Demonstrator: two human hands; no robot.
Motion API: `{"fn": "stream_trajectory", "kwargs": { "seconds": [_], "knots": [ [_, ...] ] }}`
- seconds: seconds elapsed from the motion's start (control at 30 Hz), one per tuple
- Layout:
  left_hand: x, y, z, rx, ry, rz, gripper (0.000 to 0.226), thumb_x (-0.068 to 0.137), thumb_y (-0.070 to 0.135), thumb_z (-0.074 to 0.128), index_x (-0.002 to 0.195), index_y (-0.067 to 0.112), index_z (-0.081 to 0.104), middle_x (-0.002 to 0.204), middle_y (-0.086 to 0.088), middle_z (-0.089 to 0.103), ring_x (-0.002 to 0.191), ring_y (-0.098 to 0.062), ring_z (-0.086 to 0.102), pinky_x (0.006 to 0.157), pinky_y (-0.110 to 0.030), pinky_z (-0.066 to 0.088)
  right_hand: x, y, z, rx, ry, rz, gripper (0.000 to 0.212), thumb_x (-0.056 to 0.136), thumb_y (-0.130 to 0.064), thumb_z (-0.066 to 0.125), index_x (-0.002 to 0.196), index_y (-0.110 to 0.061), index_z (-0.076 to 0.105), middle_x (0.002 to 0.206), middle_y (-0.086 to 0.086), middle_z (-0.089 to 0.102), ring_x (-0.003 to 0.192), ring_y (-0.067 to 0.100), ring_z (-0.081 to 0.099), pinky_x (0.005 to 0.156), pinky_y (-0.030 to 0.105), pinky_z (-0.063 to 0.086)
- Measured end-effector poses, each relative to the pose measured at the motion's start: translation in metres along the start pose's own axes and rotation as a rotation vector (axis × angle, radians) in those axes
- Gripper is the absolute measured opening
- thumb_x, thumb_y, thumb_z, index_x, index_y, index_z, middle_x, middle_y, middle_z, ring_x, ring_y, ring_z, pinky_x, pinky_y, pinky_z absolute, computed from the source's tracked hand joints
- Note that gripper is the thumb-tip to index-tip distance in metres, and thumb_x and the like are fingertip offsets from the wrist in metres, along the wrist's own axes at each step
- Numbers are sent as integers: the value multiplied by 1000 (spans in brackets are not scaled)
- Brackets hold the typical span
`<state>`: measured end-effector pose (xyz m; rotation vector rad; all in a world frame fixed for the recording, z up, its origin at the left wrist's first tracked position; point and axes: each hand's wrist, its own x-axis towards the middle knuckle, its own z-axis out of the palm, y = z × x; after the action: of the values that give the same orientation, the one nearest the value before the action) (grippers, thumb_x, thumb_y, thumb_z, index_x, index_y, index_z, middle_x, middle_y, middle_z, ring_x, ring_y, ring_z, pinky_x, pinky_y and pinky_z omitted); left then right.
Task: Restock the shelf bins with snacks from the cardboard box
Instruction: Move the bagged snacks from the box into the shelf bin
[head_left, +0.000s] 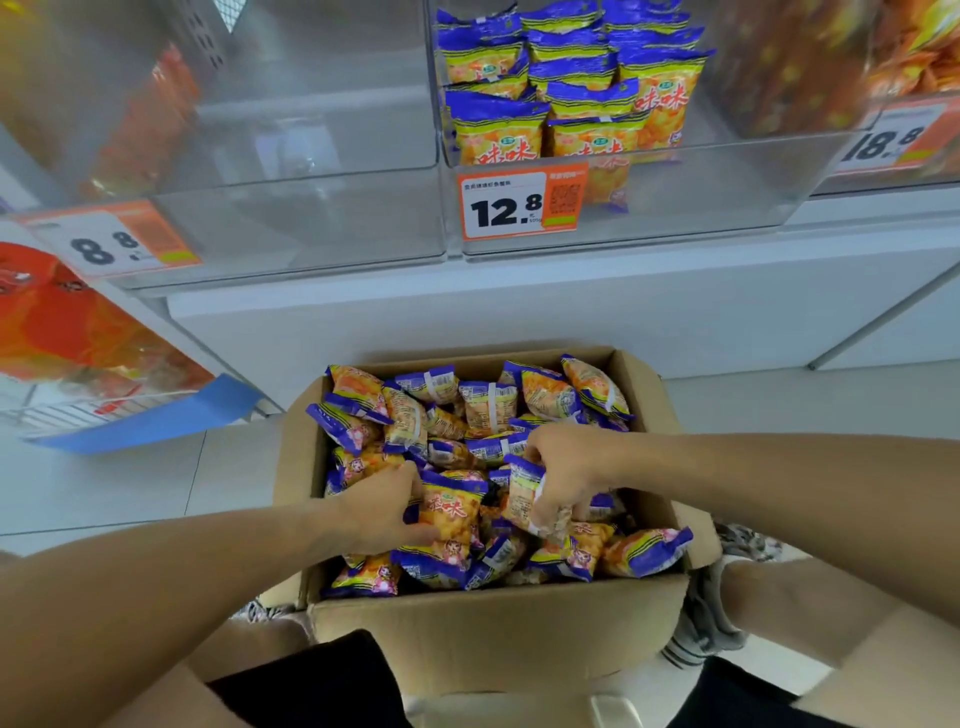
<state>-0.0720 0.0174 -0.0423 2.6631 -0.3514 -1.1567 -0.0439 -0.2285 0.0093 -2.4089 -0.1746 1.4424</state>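
Step in hand: gathering stock from the cardboard box, set on the floor between the knees and still heaped with blue-and-yellow snack packets. Left hand curled round the edge of one packet with red lettering near the middle of the heap. Right hand clenched on a second packet just beside the first, possibly with another pinched beneath the fingers; blur there prevents a firm count. Neither packet lifted clear of the box as yet. Destination judged to be the clear shelf bin directly above, marked by the 12.8 price tag and holding matching packets at its rear, with the front portion bare. Next move: raise both handfuls over the box wall and the bin's front lip, then set the packets down ahead of the existing stack. Adjacent clear bin to the left, tagged 8.8, not relevant to this product.
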Motion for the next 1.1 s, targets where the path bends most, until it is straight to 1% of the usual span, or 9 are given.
{"fn": "stream_trajectory", "kwargs": {
  "seconds": [0.07,0.17,0.3,0.37,0.53,0.63,0.87,1.0,1.1],
  "knots": [
    [1,1,6,-71,-40,-46,65,83,51,75,129,20,42,124,4,56,109,-13,57,94,-29,52,-7,-5,-9,-15,63,4,63,79,-31,84,125,-1,53,118,16,65,82,27,75,57,26,59],
    [7,15,17,-244,-9,-89,69,79,46,81,129,17,42,109,7,56,98,-10,57,81,-22,51,-17,-9,-18,-32,183,1,60,86,-27,76,132,-3,47,121,16,63,102,28,69,80,36,59],
    [13,32,16,-443,-44,-225,84,70,45,88,132,11,44,108,5,55,99,-14,58,83,-27,54,-25,-9,-21,125,198,-13,61,88,-13,70,137,-7,34,110,9,56,93,22,64,73,32,60],
    [8,37,0,-541,-148,-291,83,68,46,89,131,9,49,109,1,59,95,-14,60,71,-26,54,-30,-7,-22,128,206,-36,53,88,-12,71,130,-9,37,105,8,58,87,19,64,66,30,59],
    [-20,59,-65,-949,-77,-54,50,74,21,87,114,21,57,102,-5,70,90,-18,70,71,-28,58,-45,-6,-40,57,535,-263,50,77,-22,83,109,-26,44,108,-3,59,93,16,61,78,33,56],
    [-40,75,-99,-1234,80,55,62,69,9,84,122,19,54,106,-12,75,96,-34,74,85,-48,61,-62,-12,-59,122,707,-472,51,70,-24,89,103,-26,49,112,-3,61,97,16,61,81,34,54],
    [-76,88,-148,-1459,320,180,58,76,22,74,126,3,52,106,-23,73,88,-31,73,75,-47,62,-103,-23,-96,494,614,-813,42,72,-20,75,106,-44,74,154,-15,41,139,-6,38,110,33,43],
    [-86,90,-163,-1432,320,252,50,80,15,67,128,8,55,109,-21,73,96,-35,73,85,-45,61,-113,-26,-102,549,712,-894,31,86,-8,74,106,-30,78,146,-12,53,136,0,45,103,36,51],
    [-98,87,-168,-1417,292,346,49,82,9,64,131,12,58,119,-26,69,111,-44,66,93,-50,55,-126,-28,-101,566,804,-901,32,73,-18,82,102,-32,78,133,-10,61,129,8,54,83,38,61]
  ]
}}
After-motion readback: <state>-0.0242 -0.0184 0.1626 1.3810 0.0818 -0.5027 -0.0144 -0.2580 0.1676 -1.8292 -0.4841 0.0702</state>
